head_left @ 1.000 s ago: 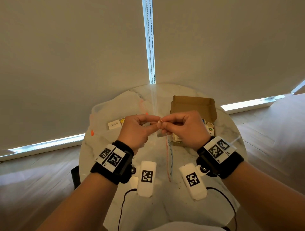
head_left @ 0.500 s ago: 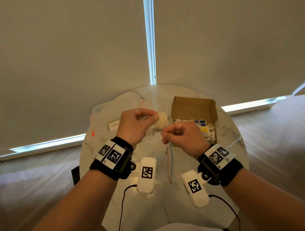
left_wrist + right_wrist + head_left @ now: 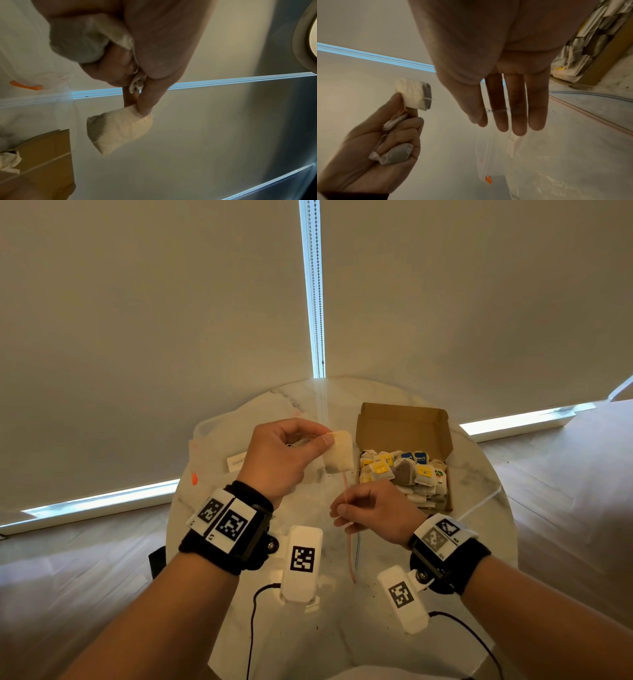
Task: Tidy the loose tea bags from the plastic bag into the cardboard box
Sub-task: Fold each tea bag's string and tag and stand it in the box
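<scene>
From the head camera we saw that our hands had drawn apart since a second earlier, when they met fingertip to fingertip: our left hand (image 3: 284, 460) now pinched a pale tea bag (image 3: 339, 451) by its upper corner just left of the cardboard box (image 3: 404, 419), while our right hand (image 3: 373, 513), nearer us than the box, had thumb and forefinger closed on what looked like the bag's thread — we judged the string was being pulled free so this bag could go in. The box already held many tea bags with yellow, blue and one green-and-red tag; the print was too small to read. The plastic bag (image 3: 219, 440) lay flat left of the box, with a white label whose writing we could not make out. At the left wrist, forefinger and thumb pinched the tea bag (image 3: 118, 129) while the curled fingers kept more bags in the palm. At the right wrist, three fingers (image 3: 515, 108) hung straight — a fine thread crossed them.
</scene>
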`<state>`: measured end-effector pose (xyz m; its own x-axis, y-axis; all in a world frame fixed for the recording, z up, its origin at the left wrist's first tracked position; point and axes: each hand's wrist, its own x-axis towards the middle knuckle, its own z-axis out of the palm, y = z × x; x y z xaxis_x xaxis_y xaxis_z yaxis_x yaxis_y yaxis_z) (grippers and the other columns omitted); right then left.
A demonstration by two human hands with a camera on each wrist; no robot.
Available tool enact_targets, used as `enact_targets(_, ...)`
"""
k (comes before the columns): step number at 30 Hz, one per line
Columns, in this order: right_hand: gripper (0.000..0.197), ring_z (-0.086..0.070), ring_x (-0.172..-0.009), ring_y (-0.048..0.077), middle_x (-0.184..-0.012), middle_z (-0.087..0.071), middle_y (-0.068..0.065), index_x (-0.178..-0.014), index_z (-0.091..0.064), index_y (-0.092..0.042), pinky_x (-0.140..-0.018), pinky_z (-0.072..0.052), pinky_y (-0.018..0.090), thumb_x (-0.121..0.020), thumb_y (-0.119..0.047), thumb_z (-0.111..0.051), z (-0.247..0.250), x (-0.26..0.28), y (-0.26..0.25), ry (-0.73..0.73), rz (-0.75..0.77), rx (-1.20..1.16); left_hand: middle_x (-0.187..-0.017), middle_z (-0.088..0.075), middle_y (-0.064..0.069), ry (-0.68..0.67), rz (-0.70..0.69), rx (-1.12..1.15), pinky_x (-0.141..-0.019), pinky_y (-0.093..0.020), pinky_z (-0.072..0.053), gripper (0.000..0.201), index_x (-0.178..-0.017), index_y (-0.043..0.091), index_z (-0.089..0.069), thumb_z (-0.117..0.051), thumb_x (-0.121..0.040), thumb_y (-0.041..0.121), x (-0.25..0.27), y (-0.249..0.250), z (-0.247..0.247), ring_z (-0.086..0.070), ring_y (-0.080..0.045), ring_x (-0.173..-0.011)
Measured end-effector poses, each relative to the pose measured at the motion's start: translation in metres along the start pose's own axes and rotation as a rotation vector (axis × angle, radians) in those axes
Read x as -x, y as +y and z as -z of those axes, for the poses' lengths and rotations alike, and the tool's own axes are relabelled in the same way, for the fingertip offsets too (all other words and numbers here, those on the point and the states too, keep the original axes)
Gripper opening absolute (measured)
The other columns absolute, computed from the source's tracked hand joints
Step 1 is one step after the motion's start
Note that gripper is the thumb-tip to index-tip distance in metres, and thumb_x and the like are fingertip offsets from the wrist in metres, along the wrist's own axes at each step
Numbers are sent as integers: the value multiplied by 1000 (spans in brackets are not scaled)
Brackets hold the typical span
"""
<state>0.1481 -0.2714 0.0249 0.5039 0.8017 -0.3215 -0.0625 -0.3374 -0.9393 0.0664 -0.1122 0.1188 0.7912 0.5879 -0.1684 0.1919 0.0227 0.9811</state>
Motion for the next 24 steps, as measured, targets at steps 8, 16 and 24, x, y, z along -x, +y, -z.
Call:
enact_targets(8, 30, -73, -89, 27, -105, -71, 18, -113, -63, -5, -76, -61, 32, -93, 11, -49, 1, 0, 2, 8, -35, 31, -90, -69, -8, -6, -19, -11, -35, -14, -27, 13, -97, 0, -73, -72, -87, 8, 0, 5, 0, -41, -2, -34)
enact_targets(16, 16, -72, -73, 25, -84, -74, 13, -91, -68, -13, -68, -60, 37, -91, 2, -61, 10, -13, 0, 206, 7, 170, -85, -69, -2, -47, -22, -3, -35, -15, -26, 9, -93, 2, -74, -73, -87, 8, 6, 7, 0, -35, -3, -34)
enact_targets(24, 11, -65, -52, 4, -63, -70, -7, -97, -72, -4, -49, -50, 16, -93, -3, -62, 24, -23, -41, 358, 71, 59, -62, -62, 12, -136, 30, -16, -37, -15, -23, 3, -84, 13, -74, -74, -85, 10, 15, -8, 1, -26, -8, -34)
